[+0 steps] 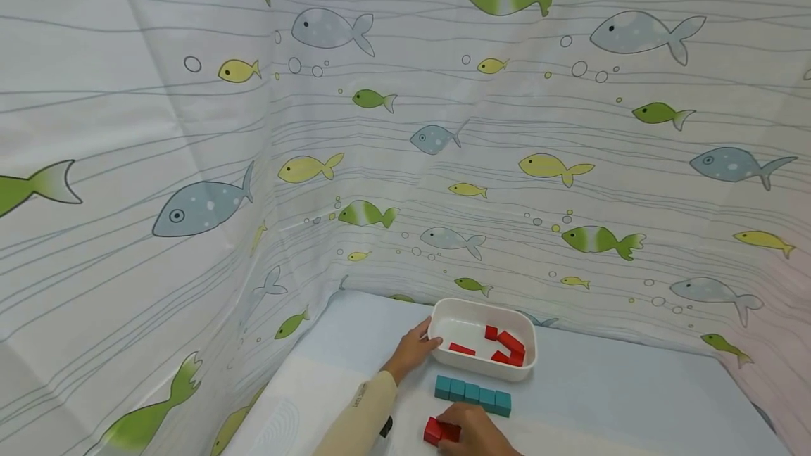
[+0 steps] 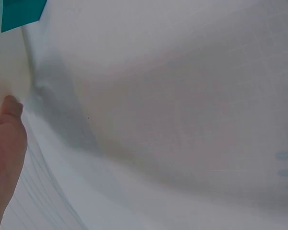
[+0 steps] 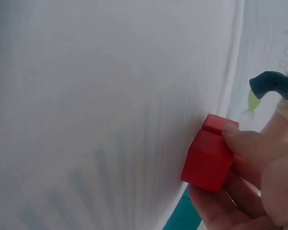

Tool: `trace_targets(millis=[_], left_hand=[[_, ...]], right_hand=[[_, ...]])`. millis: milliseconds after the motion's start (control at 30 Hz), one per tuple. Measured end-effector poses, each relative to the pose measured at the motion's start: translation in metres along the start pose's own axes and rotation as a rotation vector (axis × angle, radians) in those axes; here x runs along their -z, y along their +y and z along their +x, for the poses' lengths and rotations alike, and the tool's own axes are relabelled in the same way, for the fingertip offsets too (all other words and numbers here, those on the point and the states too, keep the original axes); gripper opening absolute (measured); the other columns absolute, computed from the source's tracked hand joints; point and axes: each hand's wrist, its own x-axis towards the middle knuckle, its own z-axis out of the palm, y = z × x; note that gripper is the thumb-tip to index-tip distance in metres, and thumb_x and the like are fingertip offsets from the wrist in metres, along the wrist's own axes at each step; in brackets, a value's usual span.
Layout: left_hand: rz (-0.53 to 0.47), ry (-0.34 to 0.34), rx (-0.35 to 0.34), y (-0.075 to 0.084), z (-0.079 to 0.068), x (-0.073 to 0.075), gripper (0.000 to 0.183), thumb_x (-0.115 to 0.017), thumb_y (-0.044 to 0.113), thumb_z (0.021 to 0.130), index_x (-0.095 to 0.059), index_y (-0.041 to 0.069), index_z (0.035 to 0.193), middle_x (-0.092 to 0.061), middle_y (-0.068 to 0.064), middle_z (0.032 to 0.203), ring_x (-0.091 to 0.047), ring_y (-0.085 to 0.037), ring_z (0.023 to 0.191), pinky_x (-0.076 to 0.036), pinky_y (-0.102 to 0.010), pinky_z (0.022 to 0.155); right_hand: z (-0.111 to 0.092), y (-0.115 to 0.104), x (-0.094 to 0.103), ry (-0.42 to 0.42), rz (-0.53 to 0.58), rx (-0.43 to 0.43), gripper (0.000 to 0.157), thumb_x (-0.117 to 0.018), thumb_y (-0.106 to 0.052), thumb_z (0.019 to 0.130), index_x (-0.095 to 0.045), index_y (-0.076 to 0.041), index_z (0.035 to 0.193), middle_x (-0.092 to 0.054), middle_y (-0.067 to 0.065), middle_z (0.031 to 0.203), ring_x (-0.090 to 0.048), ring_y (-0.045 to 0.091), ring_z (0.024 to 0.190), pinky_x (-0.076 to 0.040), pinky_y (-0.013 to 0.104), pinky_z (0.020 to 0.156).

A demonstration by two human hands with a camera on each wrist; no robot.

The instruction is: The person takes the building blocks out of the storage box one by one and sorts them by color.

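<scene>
At the bin's left end my left hand (image 1: 413, 349) grips the white plastic bin (image 1: 484, 367), its thumb (image 2: 10, 108) against the wall. Several red blocks (image 1: 512, 343) lie scattered inside the bin. In front of it a row of teal cubes (image 1: 472, 394) stands side by side on the table. Nearer to me, my right hand (image 1: 475, 431) pinches a red block (image 3: 209, 160) between thumb and fingers, right up against another red block (image 3: 220, 123). Both red blocks sit just in front of the teal row, the held one partly covered by fingers in the head view.
A pale cloth covers the table (image 1: 608, 385). Fish-printed curtains (image 1: 405, 181) rise behind the table and along its left side. A dark band (image 1: 386, 427) shows beside the left sleeve (image 1: 364, 410).
</scene>
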Motion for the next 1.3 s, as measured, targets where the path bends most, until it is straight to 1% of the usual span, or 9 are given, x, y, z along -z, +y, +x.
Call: trace_targets(millis=[133, 233, 367, 567, 767, 900, 1033, 1167, 1300], left_hand=[[-0.003, -0.001, 0.011, -0.0009, 0.0007, -0.0015, 0.068, -0.064, 0.032, 0.095, -0.034, 0.009, 0.152, -0.039, -0.011, 0.152, -0.046, -0.031, 0.133, -0.041, -0.047, 0.105], [-0.005, 0.003, 0.024, -0.0015, 0.0011, -0.0021, 0.069, -0.065, 0.034, 0.094, -0.035, 0.011, 0.152, -0.039, -0.010, 0.153, -0.046, -0.030, 0.133, -0.041, -0.047, 0.105], [-0.008, 0.006, 0.014, -0.0020, 0.0011, -0.0018, 0.071, -0.066, 0.035, 0.093, -0.035, 0.011, 0.152, -0.039, -0.010, 0.152, -0.046, -0.031, 0.133, -0.042, -0.047, 0.104], [-0.008, 0.002, 0.003, -0.0048, 0.0000, -0.0027, 0.069, -0.064, 0.033, 0.095, -0.034, 0.010, 0.152, -0.038, -0.012, 0.153, -0.045, -0.032, 0.133, -0.041, -0.048, 0.105], [0.013, 0.004, 0.002, -0.0028, 0.0015, -0.0035, 0.068, -0.064, 0.032, 0.095, -0.034, 0.010, 0.152, -0.039, -0.012, 0.152, -0.046, -0.031, 0.133, -0.042, -0.047, 0.104], [0.027, 0.011, 0.013, -0.0037, 0.0026, -0.0045, 0.068, -0.064, 0.033, 0.095, -0.035, 0.010, 0.152, -0.039, -0.011, 0.152, -0.046, -0.031, 0.133, -0.042, -0.047, 0.104], [0.023, 0.005, 0.010, -0.0037, 0.0021, -0.0049, 0.067, -0.064, 0.032, 0.095, -0.035, 0.009, 0.152, -0.039, -0.011, 0.152, -0.046, -0.031, 0.133, -0.042, -0.046, 0.104], [0.019, 0.008, 0.005, -0.0043, 0.0025, -0.0039, 0.068, -0.064, 0.032, 0.095, -0.035, 0.009, 0.151, -0.039, -0.012, 0.152, -0.046, -0.031, 0.133, -0.042, -0.046, 0.104], [0.020, 0.013, 0.002, -0.0051, 0.0028, -0.0036, 0.068, -0.064, 0.032, 0.095, -0.035, 0.008, 0.151, -0.039, -0.012, 0.152, -0.046, -0.032, 0.133, -0.042, -0.047, 0.104]], right_hand=[[-0.0002, 0.0027, -0.0005, -0.001, -0.013, 0.013, 0.036, -0.084, -0.028, 0.077, -0.076, -0.016, 0.110, -0.067, -0.015, 0.094, -0.058, 0.004, 0.077, -0.059, 0.029, 0.073], [0.0000, 0.0054, -0.0003, -0.004, -0.026, 0.036, 0.036, -0.083, -0.029, 0.078, -0.075, -0.017, 0.111, -0.068, -0.015, 0.096, -0.059, 0.002, 0.078, -0.059, 0.029, 0.073], [0.0010, 0.0082, 0.0005, -0.013, -0.026, 0.062, 0.037, -0.083, -0.029, 0.079, -0.075, -0.018, 0.113, -0.069, -0.015, 0.098, -0.060, 0.001, 0.079, -0.059, 0.029, 0.072], [0.0028, 0.0092, -0.0025, -0.038, 0.019, 0.042, 0.038, -0.082, -0.033, 0.079, -0.075, -0.018, 0.113, -0.068, -0.016, 0.095, -0.059, 0.002, 0.077, -0.059, 0.027, 0.072], [0.0046, 0.0095, -0.0027, -0.036, 0.012, 0.041, 0.037, -0.080, -0.032, 0.081, -0.074, -0.016, 0.114, -0.068, -0.016, 0.098, -0.059, 0.002, 0.077, -0.059, 0.028, 0.074], [0.0035, 0.0083, -0.0012, -0.044, 0.013, 0.025, 0.041, -0.082, -0.033, 0.079, -0.074, -0.015, 0.115, -0.068, -0.015, 0.097, -0.059, 0.003, 0.077, -0.059, 0.027, 0.074], [0.0014, 0.0091, 0.0010, -0.048, -0.019, 0.010, 0.046, -0.085, -0.030, 0.076, -0.073, -0.011, 0.116, -0.069, -0.013, 0.096, -0.058, 0.005, 0.077, -0.059, 0.027, 0.073], [0.0017, 0.0100, 0.0008, -0.027, -0.060, 0.000, 0.042, -0.085, -0.026, 0.076, -0.074, -0.010, 0.114, -0.070, -0.011, 0.097, -0.058, 0.003, 0.076, -0.059, 0.029, 0.073], [0.0033, 0.0098, -0.0017, -0.013, -0.061, -0.005, 0.041, -0.085, -0.027, 0.076, -0.075, -0.011, 0.112, -0.071, -0.010, 0.096, -0.059, 0.002, 0.075, -0.059, 0.029, 0.073]])
